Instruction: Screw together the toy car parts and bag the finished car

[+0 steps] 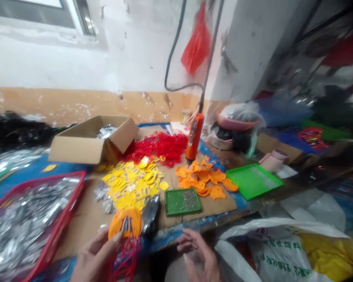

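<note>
My left hand (95, 252) grips a round orange plastic piece (125, 222) with dark markings at its middle. Red plastic lattice strips (125, 256) hang below that piece. To its right, a black part (151, 213) lies at the table's front edge. My right hand (198, 250) is held in front of that edge, fingers apart, with nothing visible in it. Beyond the right hand sits a small green tray (182, 201) with tiny metal bits, probably screws. An orange electric screwdriver (195, 137) hangs upright over a heap of orange plastic pieces (202, 176).
Yellow pieces (132, 180) and red lattice parts (161, 147) are heaped mid-table. A cardboard box (76, 145) stands behind, and a red tray (82, 176) of silvery parts is at left. At right are a bright green tray (253, 180) and a white sack (276, 250).
</note>
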The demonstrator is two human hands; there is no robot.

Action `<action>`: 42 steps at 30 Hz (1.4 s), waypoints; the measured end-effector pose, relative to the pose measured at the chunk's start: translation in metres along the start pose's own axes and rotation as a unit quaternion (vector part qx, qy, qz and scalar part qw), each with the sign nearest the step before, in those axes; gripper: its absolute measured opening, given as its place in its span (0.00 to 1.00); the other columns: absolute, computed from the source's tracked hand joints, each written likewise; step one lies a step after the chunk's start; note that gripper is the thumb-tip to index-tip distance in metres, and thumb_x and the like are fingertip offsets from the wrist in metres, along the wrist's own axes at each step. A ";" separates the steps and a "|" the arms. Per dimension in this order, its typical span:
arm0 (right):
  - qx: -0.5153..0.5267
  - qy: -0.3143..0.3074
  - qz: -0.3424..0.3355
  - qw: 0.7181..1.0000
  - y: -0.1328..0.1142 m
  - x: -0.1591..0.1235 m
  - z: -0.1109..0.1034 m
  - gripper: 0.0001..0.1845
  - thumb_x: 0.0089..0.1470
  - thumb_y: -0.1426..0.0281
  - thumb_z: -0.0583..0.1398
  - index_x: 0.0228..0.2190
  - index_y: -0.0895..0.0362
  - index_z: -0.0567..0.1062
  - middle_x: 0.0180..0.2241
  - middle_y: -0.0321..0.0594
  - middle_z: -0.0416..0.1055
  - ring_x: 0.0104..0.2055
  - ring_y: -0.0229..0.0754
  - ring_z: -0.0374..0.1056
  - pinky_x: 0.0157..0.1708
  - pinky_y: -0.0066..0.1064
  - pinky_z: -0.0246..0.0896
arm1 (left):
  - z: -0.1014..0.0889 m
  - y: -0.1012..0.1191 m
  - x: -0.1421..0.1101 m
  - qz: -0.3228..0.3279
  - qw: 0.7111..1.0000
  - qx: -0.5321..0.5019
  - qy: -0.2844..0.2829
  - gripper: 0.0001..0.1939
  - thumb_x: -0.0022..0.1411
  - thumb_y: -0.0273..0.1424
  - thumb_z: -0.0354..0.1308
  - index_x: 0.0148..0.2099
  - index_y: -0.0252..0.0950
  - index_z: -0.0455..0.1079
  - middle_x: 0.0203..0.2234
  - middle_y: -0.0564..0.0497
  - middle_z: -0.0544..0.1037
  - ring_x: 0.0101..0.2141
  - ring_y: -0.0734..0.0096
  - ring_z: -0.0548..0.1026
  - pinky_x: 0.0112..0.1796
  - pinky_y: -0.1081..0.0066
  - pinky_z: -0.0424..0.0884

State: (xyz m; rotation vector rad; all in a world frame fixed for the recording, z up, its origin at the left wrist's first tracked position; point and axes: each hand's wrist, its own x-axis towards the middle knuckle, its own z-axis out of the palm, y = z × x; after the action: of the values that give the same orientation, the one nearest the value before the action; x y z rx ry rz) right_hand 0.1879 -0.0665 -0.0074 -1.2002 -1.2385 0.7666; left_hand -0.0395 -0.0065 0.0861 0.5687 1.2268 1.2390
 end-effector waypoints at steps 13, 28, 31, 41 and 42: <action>-0.319 0.078 0.115 0.938 0.000 -0.147 -0.114 0.12 0.58 0.63 0.59 0.38 0.56 0.77 0.29 0.42 0.78 0.29 0.42 0.76 0.32 0.29 0.74 | -0.072 0.003 0.020 -0.006 0.998 -0.057 -0.008 0.04 0.56 0.24 0.64 0.36 0.35 0.76 0.30 0.60 0.81 0.27 0.80 0.76 0.31 0.82 0.77; -0.360 0.014 0.185 0.914 0.018 -0.151 -0.135 0.18 0.55 0.56 0.58 0.37 0.57 0.78 0.33 0.44 0.79 0.33 0.45 0.77 0.34 0.33 0.74 | -0.078 0.004 0.029 -0.015 0.999 -0.028 -0.041 0.05 0.62 0.28 0.61 0.42 0.37 0.76 0.31 0.64 0.81 0.28 0.84 0.76 0.34 0.85 0.75; -0.348 -0.032 0.204 0.914 0.033 -0.147 -0.133 0.19 0.54 0.56 0.57 0.37 0.57 0.77 0.33 0.45 0.79 0.33 0.46 0.77 0.34 0.33 0.74 | -0.078 0.003 0.027 -0.008 0.998 -0.056 -0.005 0.06 0.58 0.23 0.63 0.39 0.34 0.76 0.30 0.60 0.81 0.27 0.80 0.77 0.31 0.83 0.77; -0.342 -0.136 0.171 0.914 0.073 -0.101 -0.127 0.16 0.47 0.59 0.55 0.32 0.55 0.78 0.18 0.36 0.72 0.19 0.41 0.70 0.21 0.28 0.66 | -0.091 -0.017 0.045 0.018 0.992 -0.121 0.041 0.14 0.42 0.20 0.69 0.35 0.29 0.75 0.21 0.49 0.80 0.19 0.74 0.76 0.24 0.79 0.76; -0.342 -0.143 0.177 0.912 0.078 -0.101 -0.128 0.17 0.46 0.59 0.55 0.32 0.54 0.78 0.18 0.36 0.72 0.19 0.41 0.70 0.21 0.29 0.67 | -0.090 -0.019 0.045 0.021 0.991 -0.123 0.041 0.13 0.43 0.20 0.69 0.34 0.29 0.75 0.21 0.49 0.80 0.19 0.75 0.76 0.24 0.79 0.76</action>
State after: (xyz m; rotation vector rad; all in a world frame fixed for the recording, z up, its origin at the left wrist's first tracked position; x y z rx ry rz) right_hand 0.3013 -0.1734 -0.0986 -1.9778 -1.6270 0.8165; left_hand -0.1207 0.0051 0.0241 0.3662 1.1131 1.4378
